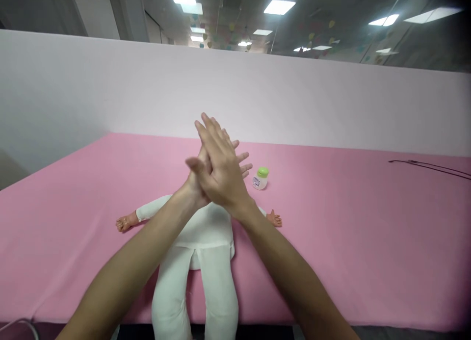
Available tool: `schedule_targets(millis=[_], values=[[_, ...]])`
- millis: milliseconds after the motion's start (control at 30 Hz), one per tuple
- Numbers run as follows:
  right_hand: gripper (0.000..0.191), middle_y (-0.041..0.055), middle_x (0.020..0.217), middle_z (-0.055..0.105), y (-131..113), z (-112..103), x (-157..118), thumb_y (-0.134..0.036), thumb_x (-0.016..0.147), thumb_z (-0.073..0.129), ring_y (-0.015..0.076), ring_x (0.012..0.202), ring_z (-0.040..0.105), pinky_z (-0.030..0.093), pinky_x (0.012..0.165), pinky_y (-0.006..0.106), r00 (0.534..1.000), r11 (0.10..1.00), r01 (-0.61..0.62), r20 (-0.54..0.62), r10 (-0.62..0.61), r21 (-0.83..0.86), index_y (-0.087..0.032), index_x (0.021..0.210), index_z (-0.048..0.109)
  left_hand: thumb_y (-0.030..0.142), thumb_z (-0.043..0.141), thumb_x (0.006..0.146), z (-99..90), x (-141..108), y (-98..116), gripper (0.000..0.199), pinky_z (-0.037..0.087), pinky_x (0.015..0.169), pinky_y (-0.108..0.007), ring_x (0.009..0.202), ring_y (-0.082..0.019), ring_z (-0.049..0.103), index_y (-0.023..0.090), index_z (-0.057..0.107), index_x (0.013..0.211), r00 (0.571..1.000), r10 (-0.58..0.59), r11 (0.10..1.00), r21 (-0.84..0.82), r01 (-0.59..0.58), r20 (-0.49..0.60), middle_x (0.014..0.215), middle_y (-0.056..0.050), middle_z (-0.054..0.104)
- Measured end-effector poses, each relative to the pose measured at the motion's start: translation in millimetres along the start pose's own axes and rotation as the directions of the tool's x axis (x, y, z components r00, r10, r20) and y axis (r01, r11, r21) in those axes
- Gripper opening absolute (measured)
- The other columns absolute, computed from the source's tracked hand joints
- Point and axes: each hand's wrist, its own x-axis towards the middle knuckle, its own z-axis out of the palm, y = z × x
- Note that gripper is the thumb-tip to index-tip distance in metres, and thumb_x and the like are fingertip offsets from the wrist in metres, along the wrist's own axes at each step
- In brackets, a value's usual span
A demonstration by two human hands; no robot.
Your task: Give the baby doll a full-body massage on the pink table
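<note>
My left hand (201,175) and my right hand (224,170) press together palm to palm above a doll, fingers stretched out and crossing at an angle. The right hand lies on the near side and covers much of the left, whose fingertips show beyond it at the right. Nothing is visible between the palms. Beneath them the doll (206,227), in white clothes, lies with arms spread and its legs over the near edge; its head is hidden behind my hands. A small clear jar (260,181) with a green lid stands right of my hands.
The doll and jar rest on a pink covered table (349,242). A white partition (275,99) rises behind it. Thin dark cords (434,166) lie at the far right, and a grey cable (25,322) shows at the lower left edge.
</note>
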Motion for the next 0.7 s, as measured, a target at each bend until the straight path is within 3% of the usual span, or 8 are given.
schedule_targets(millis=[67, 133, 233, 300, 367, 433, 533, 700], values=[[0.089, 0.007, 0.173, 0.035, 18, -4, 4, -0.085, 0.099, 0.019, 0.0304, 0.163, 0.023, 0.022, 0.133, 0.058, 0.994, 0.992, -0.107, -0.021, 0.108, 0.061, -0.027, 0.161, 0.044, 0.084, 0.032, 0.098, -9.6, 10, -2, 0.079, 0.049, 0.115, -0.055, 0.145, -0.039, 0.053, 0.035, 0.048, 0.157, 1.0, 0.019, 0.992, 0.123, -0.02, 0.011, 0.16, -0.008, 0.054], [0.087, 0.0103, 0.171, 0.039, 44, -8, 5, -0.084, 0.099, 0.027, 0.0299, 0.161, 0.031, 0.028, 0.131, 0.055, 0.965, 0.961, -0.262, 0.022, 0.261, 0.088, -0.024, 0.158, 0.049, 0.081, 0.034, 0.099, -28.0, 21, 2, 0.079, 0.045, 0.118, -0.05, 0.146, -0.037, 0.052, 0.027, 0.054, 0.152, 0.991, 0.13, 0.916, 0.386, -0.105, -0.04, 0.157, -0.011, 0.057], [0.081, 0.0142, 0.168, 0.044, 84, -9, -1, -0.077, 0.1, 0.044, 0.0344, 0.157, 0.038, 0.032, 0.128, 0.057, 0.846, 0.856, -0.515, 0.193, 0.497, 0.054, -0.021, 0.158, 0.048, 0.069, 0.047, 0.102, -65.2, 36, 9, 0.065, 0.038, 0.121, -0.05, 0.145, -0.038, 0.051, 0.022, 0.06, 0.145, 0.943, 0.284, 0.522, 0.853, 0.001, -0.175, 0.154, -0.015, 0.059], [0.08, 0.0172, 0.166, 0.046, 107, -2, -8, -0.073, 0.101, 0.046, 0.0359, 0.154, 0.042, 0.032, 0.127, 0.057, 0.754, 0.784, -0.62, 0.291, 0.589, 0.021, -0.017, 0.158, 0.049, 0.061, 0.051, 0.102, -87.9, 42, 8, 0.058, 0.038, 0.118, -0.053, 0.141, -0.041, 0.053, 0.019, 0.063, 0.14, 0.922, 0.284, 0.203, 0.956, 0.213, -0.265, 0.147, -0.018, 0.064], [0.078, 0.0186, 0.166, 0.045, 124, 9, -17, -0.07, 0.103, 0.046, 0.0349, 0.153, 0.043, 0.031, 0.128, 0.055, 0.703, 0.746, -0.666, 0.342, 0.623, 0.008, -0.014, 0.157, 0.048, 0.059, 0.049, 0.101, -103.8, 45, 1, 0.055, 0.042, 0.111, -0.05, 0.136, -0.041, 0.057, 0.019, 0.065, 0.135, 0.919, 0.206, 0.039, 0.941, 0.335, -0.336, 0.14, -0.02, 0.068], [0.074, 0.0183, 0.165, 0.046, 134, 22, -25, -0.067, 0.103, 0.049, 0.0324, 0.151, 0.046, 0.035, 0.126, 0.051, 0.669, 0.717, -0.696, 0.395, 0.629, 0.037, -0.015, 0.156, 0.049, 0.061, 0.045, 0.102, -112.0, 48, -10, 0.053, 0.047, 0.101, -0.043, 0.129, -0.038, 0.063, 0.021, 0.067, 0.129, 0.932, 0.106, 0.041, 0.938, 0.343, -0.345, 0.134, -0.018, 0.072], [0.062, 0.0156, 0.155, 0.059, 141, 38, -33, -0.065, 0.104, 0.048, 0.0277, 0.135, 0.062, 0.053, 0.11, 0.042, 0.628, 0.635, -0.746, 0.531, 0.569, 0.201, -0.02, 0.146, 0.058, 0.065, 0.041, 0.101, -116.9, 53, -25, 0.053, 0.05, 0.084, -0.034, 0.109, -0.032, 0.071, 0.024, 0.073, 0.108, 0.956, 0.025, 0.171, 0.944, 0.283, -0.291, 0.114, -0.013, 0.079], [0.057, 0.0129, 0.126, 0.075, 139, 45, -34, -0.068, 0.1, 0.057, 0.0237, 0.107, 0.073, 0.062, 0.082, 0.029, 0.643, 0.56, -0.751, 0.578, 0.502, 0.349, -0.018, 0.124, 0.07, 0.068, 0.063, 0.089, -128.7, 59, -32, 0.048, 0.048, 0.065, -0.031, 0.077, -0.027, 0.071, 0.021, 0.071, 0.085, 0.964, -0.01, 0.364, 0.896, 0.252, -0.267, 0.078, -0.009, 0.075]])
